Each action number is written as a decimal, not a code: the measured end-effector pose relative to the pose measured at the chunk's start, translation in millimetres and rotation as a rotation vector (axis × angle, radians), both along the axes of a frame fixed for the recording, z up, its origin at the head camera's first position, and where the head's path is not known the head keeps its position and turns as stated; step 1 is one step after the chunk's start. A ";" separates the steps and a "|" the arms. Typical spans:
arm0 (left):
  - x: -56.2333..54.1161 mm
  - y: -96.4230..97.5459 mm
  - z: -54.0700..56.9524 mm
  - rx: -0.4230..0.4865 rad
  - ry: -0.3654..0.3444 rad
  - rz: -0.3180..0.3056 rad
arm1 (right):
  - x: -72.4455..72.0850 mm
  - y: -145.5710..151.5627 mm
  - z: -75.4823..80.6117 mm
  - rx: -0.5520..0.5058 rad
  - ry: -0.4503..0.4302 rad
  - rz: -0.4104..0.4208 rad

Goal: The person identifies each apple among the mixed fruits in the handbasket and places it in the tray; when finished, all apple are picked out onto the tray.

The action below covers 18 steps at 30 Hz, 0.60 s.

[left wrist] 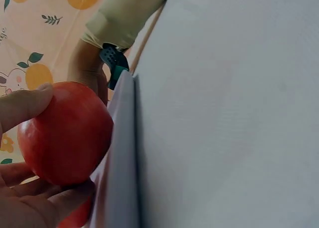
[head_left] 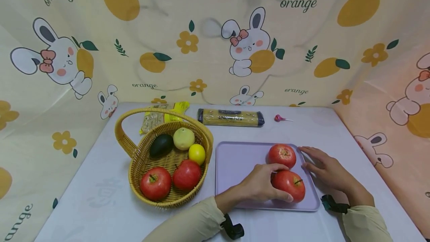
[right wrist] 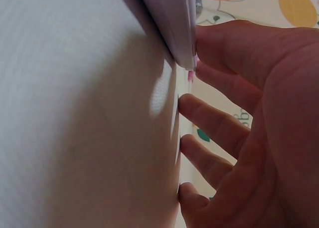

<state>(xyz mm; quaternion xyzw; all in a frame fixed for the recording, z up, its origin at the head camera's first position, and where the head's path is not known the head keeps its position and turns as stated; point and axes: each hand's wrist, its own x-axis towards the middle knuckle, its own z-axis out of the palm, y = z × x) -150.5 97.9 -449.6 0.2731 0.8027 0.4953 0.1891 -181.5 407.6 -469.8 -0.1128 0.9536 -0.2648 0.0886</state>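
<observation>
My left hand grips a red apple at the near right of the lilac tray. In the left wrist view the thumb lies on one side of this apple and the fingers on the other. A second red apple sits just behind it on the tray. My right hand is at the tray's right edge. In the right wrist view its thumb touches the tray rim, while the other fingertips rest on the table with the fingers loosely extended.
Left of the tray stands a wicker basket with a tall handle, holding two red apples, an avocado, a pale green round fruit and a yellow fruit. Behind are a yellow packet, a spaghetti pack and a lollipop.
</observation>
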 end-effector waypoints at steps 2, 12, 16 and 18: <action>-0.7 0.7 -2.6 -0.001 0.000 -0.009 | -0.7 0.1 -0.2 -0.001 -0.003 0.001; -0.7 4.2 -9.2 -0.030 0.011 0.004 | 0.6 -0.7 0.7 -0.009 -0.013 0.002; -1.0 4.4 -10.8 -0.046 0.022 0.017 | 0.1 -0.6 0.5 -0.005 -0.009 0.004; -0.5 4.4 -11.4 -0.053 0.036 0.023 | -0.4 -0.4 0.2 -0.004 -0.008 0.002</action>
